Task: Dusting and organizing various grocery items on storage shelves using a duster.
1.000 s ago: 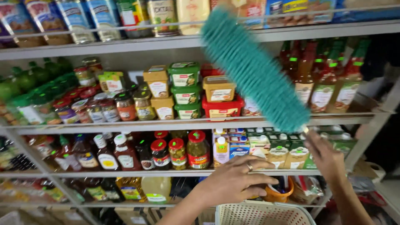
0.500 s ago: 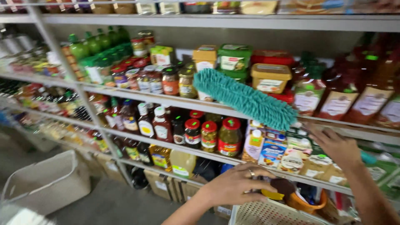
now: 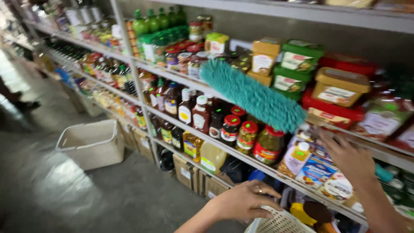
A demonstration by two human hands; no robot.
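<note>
The teal duster (image 3: 252, 95) is slanting up and to the left from the right hand (image 3: 345, 157), its fluffy head lying across the front of the middle shelf (image 3: 172, 77), over the jars (image 3: 241, 131) and just below the stacked tubs (image 3: 297, 69). The right hand is reaching up from the lower right with the forearm angled toward the shelves; it is closing around the duster's handle end, though the fingers are blurred and the exact grip cannot be made out. The left hand (image 3: 243, 200), wearing a ring, is stretching forward low in the view, palm down, with its fingers curling over the rim of a white basket (image 3: 280, 220). Another white basket (image 3: 92, 142) is sitting on the floor to the left, well apart from both hands.
</note>
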